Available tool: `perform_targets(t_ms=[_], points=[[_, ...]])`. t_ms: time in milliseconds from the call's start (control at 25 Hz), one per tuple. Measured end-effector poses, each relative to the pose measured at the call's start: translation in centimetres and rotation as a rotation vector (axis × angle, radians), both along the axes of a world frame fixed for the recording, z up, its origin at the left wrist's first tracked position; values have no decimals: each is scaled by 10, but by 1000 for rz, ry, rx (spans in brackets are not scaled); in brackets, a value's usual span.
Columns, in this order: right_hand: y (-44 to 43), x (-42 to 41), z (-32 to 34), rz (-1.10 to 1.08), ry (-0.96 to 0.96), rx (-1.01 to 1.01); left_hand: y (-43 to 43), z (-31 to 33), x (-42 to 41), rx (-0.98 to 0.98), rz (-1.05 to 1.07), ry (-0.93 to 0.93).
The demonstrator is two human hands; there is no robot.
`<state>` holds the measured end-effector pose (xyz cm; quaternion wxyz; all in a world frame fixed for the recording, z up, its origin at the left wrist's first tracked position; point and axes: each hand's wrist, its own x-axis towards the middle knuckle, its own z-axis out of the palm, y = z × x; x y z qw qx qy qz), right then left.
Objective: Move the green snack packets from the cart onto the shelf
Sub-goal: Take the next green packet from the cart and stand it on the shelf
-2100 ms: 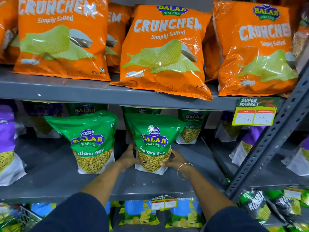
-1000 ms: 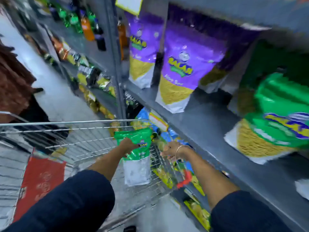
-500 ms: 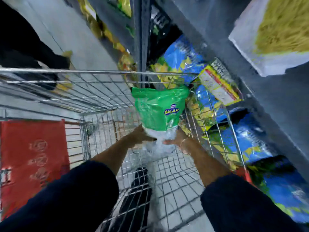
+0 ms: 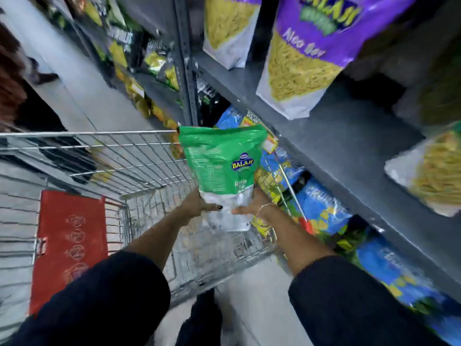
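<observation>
The green Balaji packet (image 4: 222,161) has now risen above the cart (image 4: 104,146). The left hand (image 4: 197,204) and right hand (image 4: 252,204) grip its bottom with their fingers, so the carry to the grey shelf (image 4: 349,136) can begin.

Upright green packet (image 4: 222,161) above cart (image 4: 99,133)

green packet (image 4: 219,161): glossy plastic film, clear at the bottom; cart (image 4: 139,158): shiny bare metal wire; cart seat flap (image 4: 71,243): matt red plastic; shelf (image 4: 349,136): matt grey painted metal; sleeves (image 4: 104,303): dark cloth
</observation>
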<state>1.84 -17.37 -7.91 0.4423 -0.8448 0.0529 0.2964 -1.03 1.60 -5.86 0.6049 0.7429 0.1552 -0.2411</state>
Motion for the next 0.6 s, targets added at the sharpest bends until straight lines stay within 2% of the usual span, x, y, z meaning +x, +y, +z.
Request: perform_targets(t_ms=[120, 280, 400, 480, 600], points=[[-23, -18, 61, 11, -139, 41, -22, 53, -25, 68, 30, -91], [-89, -75, 155, -69, -337, 55, -86, 143, -67, 94, -62, -407], [-157, -121, 205, -199, -496, 20, -150, 192, -90, 96, -158, -570], [-199, -147, 226, -273, -542, 13, -193, 211, -100, 94, -205, -638], [-268, -193, 248, -416, -559, 6, -265, 232, -117, -30, -347, -667]])
